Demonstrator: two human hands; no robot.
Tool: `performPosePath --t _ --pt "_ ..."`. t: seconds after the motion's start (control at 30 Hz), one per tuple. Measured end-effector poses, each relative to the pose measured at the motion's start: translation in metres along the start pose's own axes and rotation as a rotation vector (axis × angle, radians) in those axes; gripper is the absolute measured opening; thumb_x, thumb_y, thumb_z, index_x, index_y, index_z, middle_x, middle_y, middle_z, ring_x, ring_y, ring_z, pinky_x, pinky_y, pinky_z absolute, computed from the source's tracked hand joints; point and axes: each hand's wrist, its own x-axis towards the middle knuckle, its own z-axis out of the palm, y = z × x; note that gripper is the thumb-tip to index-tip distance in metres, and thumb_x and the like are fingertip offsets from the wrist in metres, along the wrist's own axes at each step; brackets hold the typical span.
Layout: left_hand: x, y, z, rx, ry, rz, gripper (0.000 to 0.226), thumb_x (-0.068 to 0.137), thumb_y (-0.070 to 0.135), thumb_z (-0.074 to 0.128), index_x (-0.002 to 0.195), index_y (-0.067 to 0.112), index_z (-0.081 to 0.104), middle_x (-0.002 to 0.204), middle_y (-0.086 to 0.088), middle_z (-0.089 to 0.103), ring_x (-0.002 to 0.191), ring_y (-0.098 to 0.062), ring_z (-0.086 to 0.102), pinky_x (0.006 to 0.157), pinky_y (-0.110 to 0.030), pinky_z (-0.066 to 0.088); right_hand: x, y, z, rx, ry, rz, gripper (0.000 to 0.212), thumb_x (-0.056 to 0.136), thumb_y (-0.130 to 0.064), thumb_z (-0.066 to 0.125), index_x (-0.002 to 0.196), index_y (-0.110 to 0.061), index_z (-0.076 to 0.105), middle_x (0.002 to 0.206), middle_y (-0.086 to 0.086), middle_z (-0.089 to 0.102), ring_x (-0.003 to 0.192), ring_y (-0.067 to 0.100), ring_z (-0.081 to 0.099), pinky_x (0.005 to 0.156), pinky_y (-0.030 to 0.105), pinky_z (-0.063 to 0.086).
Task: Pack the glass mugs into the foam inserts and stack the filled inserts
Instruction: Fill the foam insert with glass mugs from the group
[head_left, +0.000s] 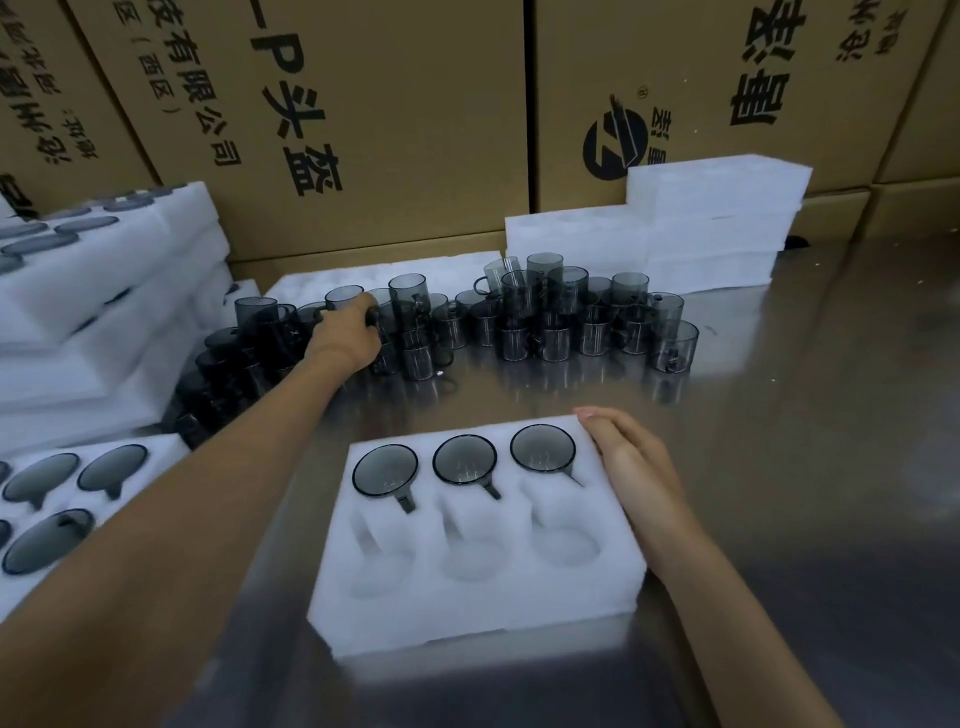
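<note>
The white foam insert (478, 540) lies on the steel table (779, 415) just in front of the person, its long side running left to right. It is soft, matte and blocky, with six round pockets in two rows. The far row holds three smoky grey glass mugs (465, 461), mouths up, their handles pointing toward the near right; the near row stands bare. The right hand (636, 467) lies flat along the insert's right edge, fingers straight and together. The left hand (347, 332) reaches far across to the heap of loose mugs (545, 317), its fingers curled over one mug (344, 297) at the top of the pile; how firm the grasp is I cannot tell. Filled inserts (78, 499) sit at the near left, with more stacked (93, 280) behind them. Bare foam inserts (717, 218) are piled at the far right. Behind stand brown cardboard cartons (395, 104) printed in black Chinese characters, "有限公司" among them, and a round black logo.
</note>
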Motion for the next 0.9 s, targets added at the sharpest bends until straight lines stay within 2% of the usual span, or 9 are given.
performPosePath --t 0.13,0.27,0.4,0.5,0.6,0.67,0.73,0.8,0.9 --pt "-0.005 -0.004 0.003 -0.008 0.079 0.048 0.023 0.100 0.011 0.049 0.123 0.010 0.053 0.114 -0.027 0.062 0.106 -0.047 0.057 0.086 -0.046 0.049 0.001 0.000 0.000 -0.012 0.007 0.004 0.012 0.094 -0.027 0.063 0.091 -0.028 0.075 0.093 -0.008 0.075 0.098 0.017 0.070 0.092 0.038 0.055" --pt "-0.025 -0.009 -0.004 -0.098 0.170 0.122 0.021 0.100 0.008 0.051 0.120 0.009 0.056 0.107 -0.023 0.067 0.101 -0.043 0.060 0.086 -0.045 0.051 0.000 0.000 0.001 -0.008 0.008 0.010 0.013 0.093 -0.027 0.064 0.089 -0.030 0.075 0.094 -0.008 0.075 0.099 0.019 0.070 0.095 0.041 0.056" --pt "-0.061 -0.005 -0.012 -0.331 0.205 0.177 0.017 0.098 0.017 0.059 0.114 0.011 0.055 0.103 -0.016 0.067 0.088 -0.038 0.067 0.082 -0.050 0.058 -0.003 -0.003 -0.001 -0.022 0.016 0.014 0.011 0.093 -0.027 0.065 0.091 -0.029 0.075 0.102 -0.005 0.074 0.104 0.020 0.068 0.099 0.045 0.053" --pt "-0.097 0.010 -0.015 -0.537 0.178 0.187 0.012 0.092 0.018 0.068 0.096 0.020 0.058 0.089 0.003 0.068 0.074 -0.023 0.072 0.077 -0.046 0.061 -0.008 -0.009 -0.001 -0.013 0.018 0.025 0.011 0.093 -0.024 0.064 0.093 -0.027 0.075 0.103 -0.001 0.074 0.103 0.023 0.069 0.097 0.044 0.055" --pt "-0.135 0.032 -0.012 -0.767 0.091 0.193 0.028 0.085 0.008 0.075 0.082 0.029 0.056 0.091 0.004 0.067 0.079 -0.026 0.073 0.081 -0.049 0.059 -0.016 -0.013 -0.003 -0.035 0.035 -0.012 0.012 0.094 -0.022 0.062 0.094 -0.025 0.074 0.105 0.000 0.074 0.104 0.022 0.069 0.096 0.043 0.055" --pt "-0.158 0.045 -0.007 -0.825 0.060 0.229 0.031 0.081 0.007 0.077 0.079 0.030 0.056 0.091 0.008 0.067 0.086 -0.026 0.072 0.082 -0.044 0.056 -0.024 -0.016 -0.005 -0.068 0.025 -0.084 0.011 0.094 -0.023 0.064 0.092 -0.028 0.073 0.102 -0.006 0.074 0.101 0.015 0.068 0.092 0.036 0.054" --pt "-0.178 0.056 -0.001 -0.841 0.041 0.289 0.031 0.081 0.008 0.078 0.080 0.029 0.056 0.090 0.011 0.066 0.089 -0.021 0.071 0.078 -0.034 0.053 -0.032 -0.021 -0.005 -0.105 -0.007 -0.186 0.008 0.093 -0.025 0.067 0.092 -0.030 0.074 0.096 -0.017 0.073 0.096 0.003 0.066 0.085 0.023 0.051" --pt "-0.195 0.063 0.003 -0.800 0.089 0.364 0.030 0.080 0.005 0.077 0.080 0.026 0.056 0.095 0.007 0.065 0.088 -0.016 0.068 0.075 -0.022 0.048 -0.038 -0.027 -0.002 -0.133 -0.059 -0.295 0.006 0.092 -0.028 0.070 0.096 -0.028 0.075 0.096 -0.019 0.073 0.098 0.001 0.066 0.087 0.018 0.049" --pt "-0.212 0.071 0.005 -0.740 0.213 0.484 0.026 0.079 0.001 0.075 0.081 0.018 0.055 0.102 0.004 0.065 0.089 -0.011 0.065 0.075 -0.026 0.053 -0.046 -0.035 0.007 -0.222 -0.139 -0.436 0.007 0.091 -0.030 0.072 0.095 -0.025 0.074 0.095 -0.018 0.073 0.096 -0.001 0.065 0.083 0.009 0.045"
